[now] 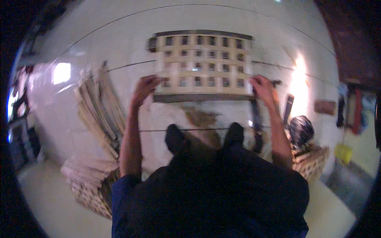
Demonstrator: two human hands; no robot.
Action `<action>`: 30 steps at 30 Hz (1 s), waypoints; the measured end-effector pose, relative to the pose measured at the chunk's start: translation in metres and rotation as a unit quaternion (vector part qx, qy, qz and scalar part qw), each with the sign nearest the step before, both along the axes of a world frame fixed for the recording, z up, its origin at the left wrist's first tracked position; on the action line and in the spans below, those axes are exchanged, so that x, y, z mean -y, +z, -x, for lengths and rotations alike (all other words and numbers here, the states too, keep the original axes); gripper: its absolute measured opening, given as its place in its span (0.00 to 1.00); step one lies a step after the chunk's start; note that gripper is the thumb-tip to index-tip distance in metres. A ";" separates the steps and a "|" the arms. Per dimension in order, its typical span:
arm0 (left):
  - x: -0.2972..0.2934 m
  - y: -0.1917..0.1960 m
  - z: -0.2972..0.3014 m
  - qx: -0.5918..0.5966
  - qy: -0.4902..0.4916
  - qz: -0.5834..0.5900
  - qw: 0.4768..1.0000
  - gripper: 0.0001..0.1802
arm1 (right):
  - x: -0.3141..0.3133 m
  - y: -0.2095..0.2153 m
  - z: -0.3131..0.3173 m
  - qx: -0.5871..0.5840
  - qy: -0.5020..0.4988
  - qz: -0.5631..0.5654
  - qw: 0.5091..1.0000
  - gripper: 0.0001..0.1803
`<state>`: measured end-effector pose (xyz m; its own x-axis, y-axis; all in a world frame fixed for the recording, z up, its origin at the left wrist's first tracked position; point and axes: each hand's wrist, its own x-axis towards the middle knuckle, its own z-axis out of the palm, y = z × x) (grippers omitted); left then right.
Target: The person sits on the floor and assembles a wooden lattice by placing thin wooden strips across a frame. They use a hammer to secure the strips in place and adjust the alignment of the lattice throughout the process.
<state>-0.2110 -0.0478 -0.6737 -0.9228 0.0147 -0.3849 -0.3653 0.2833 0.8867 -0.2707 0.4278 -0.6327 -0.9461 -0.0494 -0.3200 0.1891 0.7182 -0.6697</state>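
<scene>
A pale wooden lattice [204, 74] of crossed strips with square gaps is in front of me, beyond my feet. Dark bars run along its far and near edges. At its left side, my left hand [146, 86] has its fingers closed on the edge near the front corner. My right hand [262, 85] pinches the opposite side at about the same height. Motion blur softens the lattice and the fingertips, and whether it rests on the floor or hangs just above it I cannot tell.
Long wooden strips [97, 109] lie to the left, above a stacked lattice bundle [89, 174]. On the right are a dark long-handled tool [256, 119], a black plastic bag [301, 129], more latticework [311, 162] and a yellow object [343, 154]. My dark-covered feet [174, 138] stand on pale tiles.
</scene>
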 end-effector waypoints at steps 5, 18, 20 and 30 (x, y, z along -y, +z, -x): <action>-0.008 0.016 0.018 0.024 -0.041 0.038 0.998 0.21 | -0.020 -0.026 0.000 -0.019 -0.012 0.054 0.998 0.15; -0.018 0.030 0.007 -0.028 0.013 0.046 0.998 0.17 | -0.022 -0.031 0.006 0.003 -0.024 0.043 0.999 0.18; -0.007 0.015 0.013 0.005 -0.042 0.073 0.996 0.20 | -0.013 -0.018 0.003 0.000 -0.022 0.043 0.999 0.20; 0.108 -0.030 -0.063 -0.202 0.422 0.342 0.815 0.08 | -0.057 -0.009 0.005 0.012 -0.099 0.122 0.988 0.17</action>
<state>-0.1485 -0.1557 -0.7039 -0.5462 -0.7817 0.3011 -0.4032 0.5604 0.7235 -0.2754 0.4849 -0.6415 -0.9373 0.0568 -0.3439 0.3272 0.4833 -0.8120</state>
